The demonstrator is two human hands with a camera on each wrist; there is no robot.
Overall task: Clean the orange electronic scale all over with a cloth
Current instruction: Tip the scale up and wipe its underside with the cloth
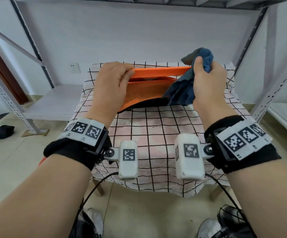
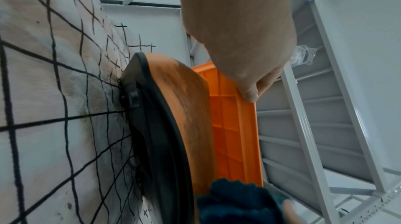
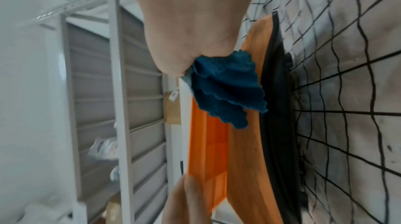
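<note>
Head view: the orange plastic electronic scale with black base (image 1: 139, 93) stands on the bench under a black-checked white cloth (image 1: 156, 134); its flat orange weighing tray (image 1: 160, 70) is tilted up, probably to expose the underside for wiping. Left hand (image 1: 111, 86), fingers curled, pinches the tray's left edge; right hand (image 1: 209, 81), thumb up, grips a bunched blue terry cloth (image 1: 182, 90) against the tray's right end

Scale (image 1: 144, 93) on table (image 1: 156, 134), left hand (image 1: 111, 86) left, cloth (image 1: 184, 90) right
</note>
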